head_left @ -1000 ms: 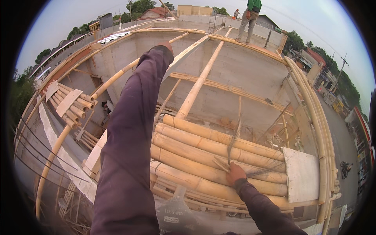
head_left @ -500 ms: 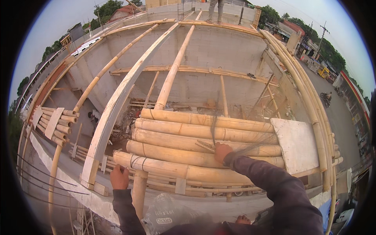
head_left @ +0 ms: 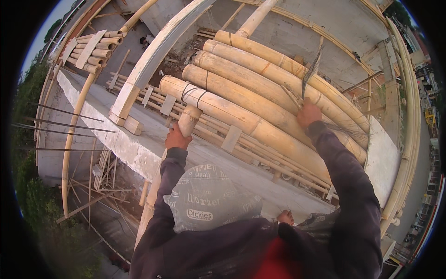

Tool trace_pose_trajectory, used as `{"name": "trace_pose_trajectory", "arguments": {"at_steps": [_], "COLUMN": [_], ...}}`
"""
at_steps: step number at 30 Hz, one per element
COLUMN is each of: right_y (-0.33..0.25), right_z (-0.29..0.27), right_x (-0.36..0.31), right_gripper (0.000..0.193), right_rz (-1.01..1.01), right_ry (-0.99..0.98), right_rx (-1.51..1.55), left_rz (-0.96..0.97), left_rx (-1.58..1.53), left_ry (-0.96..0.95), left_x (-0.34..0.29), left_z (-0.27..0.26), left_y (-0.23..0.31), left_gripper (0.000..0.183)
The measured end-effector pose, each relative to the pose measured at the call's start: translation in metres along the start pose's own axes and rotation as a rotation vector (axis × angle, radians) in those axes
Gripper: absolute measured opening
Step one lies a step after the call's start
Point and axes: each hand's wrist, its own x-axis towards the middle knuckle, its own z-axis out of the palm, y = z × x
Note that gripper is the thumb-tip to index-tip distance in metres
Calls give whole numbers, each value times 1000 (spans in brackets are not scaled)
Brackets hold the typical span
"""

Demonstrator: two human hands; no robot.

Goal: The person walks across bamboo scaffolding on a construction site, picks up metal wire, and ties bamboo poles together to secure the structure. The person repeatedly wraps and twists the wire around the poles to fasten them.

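Thick bamboo poles [head_left: 241,80] lie side by side in front of me, with dark tie wire [head_left: 200,98] wound around the nearest one close to its left end. Just below that binding, my left hand [head_left: 177,138] wraps around an upright bamboo post [head_left: 189,120]. Over the poles, my right hand [head_left: 308,114] is closed on a bundle of thin dark wire [head_left: 312,72], whose loose strands fan out to the right. A tan tool with two thin prongs [head_left: 290,96] sticks out of the same fist; its other end is hidden.
A pale board [head_left: 382,156] lies over the poles' right ends. Left of me, a squared timber beam [head_left: 151,65] rests by a concrete ledge [head_left: 116,121]. Thin rebar rods [head_left: 69,125] project at far left. Short bamboo pieces [head_left: 95,49] sit beyond. Deep drops open below the scaffold; a street runs at right.
My left hand has gone from beside the post to gripping it. The right hand still holds the wire and tool. My view has tilted down and turned, showing more of my body.
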Motion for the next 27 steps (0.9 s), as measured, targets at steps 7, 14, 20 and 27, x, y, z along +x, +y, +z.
{"name": "trace_pose_trajectory", "arguments": {"at_steps": [7,14,20,27], "right_y": [-2,1,6,10], "right_z": [0,-10,-1,6], "right_x": [5,-2,4,25], "right_gripper": [27,31,40,35], "right_rz": [-2,-11,9,-89], "right_ry": [-32,-5,31,272], "right_rx": [-18,31,103,-80], "left_rz": [-26,-27,-47,-38], "left_rx": [41,-17,5,-3], "left_ry": [59,42,4,-4], "left_x": [-7,-10,-4,2], "left_z": [-4,-10,-3,5], "left_y": [7,12,6,-2], "left_gripper": [73,75,78,82]}}
